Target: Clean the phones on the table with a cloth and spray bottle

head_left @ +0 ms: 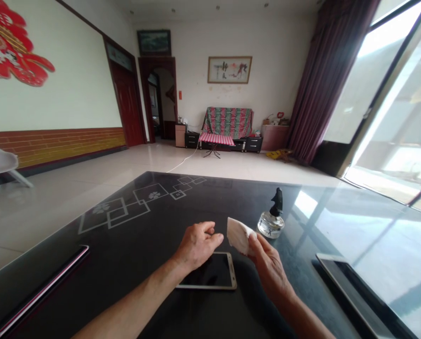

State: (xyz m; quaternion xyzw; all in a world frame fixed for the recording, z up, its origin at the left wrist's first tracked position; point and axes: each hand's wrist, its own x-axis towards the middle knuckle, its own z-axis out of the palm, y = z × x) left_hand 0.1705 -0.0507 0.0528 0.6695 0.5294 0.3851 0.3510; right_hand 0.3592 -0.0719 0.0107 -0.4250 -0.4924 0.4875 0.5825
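A folded white cloth or tissue (pixel 239 236) is pinched between the thumb and fingers of my right hand (pixel 268 263). My left hand (pixel 198 245) hovers over the upper left part of a phone (pixel 210 273), its fingers curled and the thumb pointing toward the cloth; I see nothing between them. The phone lies flat, dark screen up with a light frame, on the glossy black table (pixel 125 259). Just beyond my right hand stands a clear spray bottle (pixel 271 223) with a black nozzle, upright and apart from the hand.
At the right of the table lies a tablet-like device (pixel 354 296). A dark, slim object with a pink-white edge (pixel 44 292) lies at the left. Beyond the table are a white chair (pixel 0 160), a small striped table (pixel 216 138) and a purple curtain (pixel 326 80).
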